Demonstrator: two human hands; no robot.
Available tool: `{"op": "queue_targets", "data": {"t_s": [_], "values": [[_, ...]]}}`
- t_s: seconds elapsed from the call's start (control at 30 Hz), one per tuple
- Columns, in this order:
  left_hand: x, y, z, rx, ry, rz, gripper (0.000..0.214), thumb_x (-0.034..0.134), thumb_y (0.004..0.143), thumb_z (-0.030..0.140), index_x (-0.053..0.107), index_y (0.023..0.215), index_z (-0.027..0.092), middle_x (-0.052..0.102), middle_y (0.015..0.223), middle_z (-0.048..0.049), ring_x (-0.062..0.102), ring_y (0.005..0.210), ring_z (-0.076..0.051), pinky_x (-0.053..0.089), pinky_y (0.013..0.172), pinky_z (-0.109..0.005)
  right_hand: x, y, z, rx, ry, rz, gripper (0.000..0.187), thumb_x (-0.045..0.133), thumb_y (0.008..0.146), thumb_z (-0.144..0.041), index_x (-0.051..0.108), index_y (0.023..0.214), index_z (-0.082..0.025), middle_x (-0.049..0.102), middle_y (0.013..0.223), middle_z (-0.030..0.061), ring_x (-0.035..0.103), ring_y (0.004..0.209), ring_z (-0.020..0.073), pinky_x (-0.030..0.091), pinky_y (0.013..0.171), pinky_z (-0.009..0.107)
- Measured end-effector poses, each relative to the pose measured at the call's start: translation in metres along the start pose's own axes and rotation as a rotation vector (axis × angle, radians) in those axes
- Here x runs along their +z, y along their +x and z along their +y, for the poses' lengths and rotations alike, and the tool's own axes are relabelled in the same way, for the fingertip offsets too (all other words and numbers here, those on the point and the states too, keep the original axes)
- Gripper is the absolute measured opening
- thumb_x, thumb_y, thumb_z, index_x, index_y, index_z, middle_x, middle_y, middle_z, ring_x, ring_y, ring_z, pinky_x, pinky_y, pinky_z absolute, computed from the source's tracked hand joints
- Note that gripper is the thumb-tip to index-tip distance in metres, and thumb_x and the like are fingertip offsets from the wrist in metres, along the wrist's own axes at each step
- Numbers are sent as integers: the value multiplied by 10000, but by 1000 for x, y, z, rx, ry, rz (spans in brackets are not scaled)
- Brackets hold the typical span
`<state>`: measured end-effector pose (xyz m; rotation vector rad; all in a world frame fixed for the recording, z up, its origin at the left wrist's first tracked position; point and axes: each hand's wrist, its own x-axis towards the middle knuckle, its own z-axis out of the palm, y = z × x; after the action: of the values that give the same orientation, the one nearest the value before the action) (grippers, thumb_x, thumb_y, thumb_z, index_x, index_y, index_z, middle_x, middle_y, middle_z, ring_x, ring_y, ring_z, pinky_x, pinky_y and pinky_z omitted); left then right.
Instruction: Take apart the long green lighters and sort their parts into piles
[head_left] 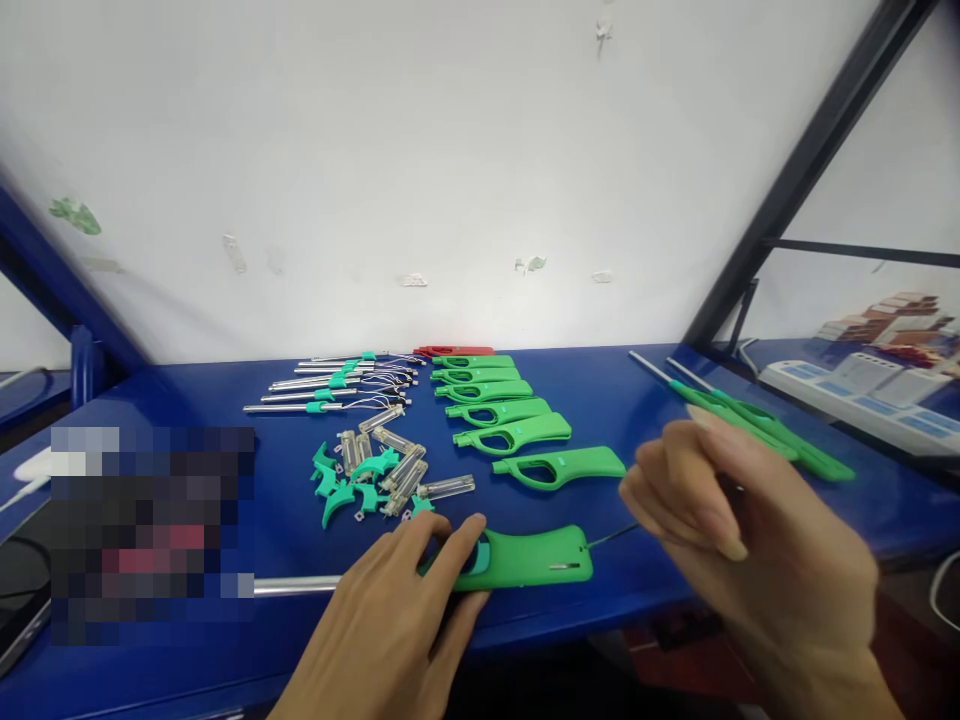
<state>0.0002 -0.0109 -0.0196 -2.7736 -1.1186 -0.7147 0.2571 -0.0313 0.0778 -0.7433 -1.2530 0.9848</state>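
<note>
My left hand [405, 590] is closed around the handle end of a green long-necked lighter [536, 555], which lies on its side just above the table's front edge. Its silver barrel [296, 586] sticks out to the left past my fingers. A teal trigger shows beneath my fingertips. My right hand [739, 520] is curled at the right, apart from the lighter. From the lighter's butt end, a thin dark wire-like piece [613, 535] runs to my right fingers; its far end is hidden in them.
Green lighter shells [566, 467] stand in a column, a red one [454, 351] farthest back. Silver barrels with wires [292, 408], clear fuel tanks [448, 487] and teal triggers [339, 503] lie left. Two lighters [806, 455] and a power strip [870, 400] are right. The left is pixelated.
</note>
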Motion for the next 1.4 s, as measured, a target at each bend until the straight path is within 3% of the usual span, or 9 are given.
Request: {"op": "queue_targets", "data": {"t_s": [0.17,0.43,0.67,0.87,1.13,1.4], "values": [[0,5,-1,4,-54,60,460,548,1077,234,528,1535,269,716,1269,-115,794,1009,-294,701,805,-421,-2,6,12,25,46,24,620,688,1033,-490,550,492,-219,261,425,-62,202,419,94,234,429,290],[0,3,0,20,0,65,477,568,1083,248,521,1558,254,715,1254,-112,751,1104,-331,681,931,-523,-11,2,-6,-61,187,83,558,655,1050,-400,597,524,-222,178,450,-76,171,393,79,219,393,272],[4,-2,-2,-6,12,87,461,582,1099,320,556,1556,259,690,1336,-113,749,1177,-306,677,973,-431,-3,9,8,-22,184,-15,662,629,1081,-520,562,503,-203,173,433,-69,170,411,84,203,412,274],[6,-1,-3,3,23,83,431,544,1125,354,556,1547,269,692,1341,-115,761,1177,-303,684,973,-448,-4,10,13,-19,195,0,650,640,1074,-514,578,506,-204,194,428,-70,169,411,86,196,415,282],[3,2,-4,42,46,143,374,447,1165,392,607,1473,254,740,1260,-107,809,1083,-274,709,887,-401,-10,11,18,-76,37,32,575,619,1083,-467,680,569,-218,282,440,-63,203,414,96,189,427,309],[3,4,-5,65,63,150,380,403,1177,402,624,1445,247,760,1208,-103,826,1038,-261,722,855,-387,-10,10,5,-61,241,27,597,588,1081,-406,615,519,-204,196,485,-69,174,418,81,206,408,264]]}}
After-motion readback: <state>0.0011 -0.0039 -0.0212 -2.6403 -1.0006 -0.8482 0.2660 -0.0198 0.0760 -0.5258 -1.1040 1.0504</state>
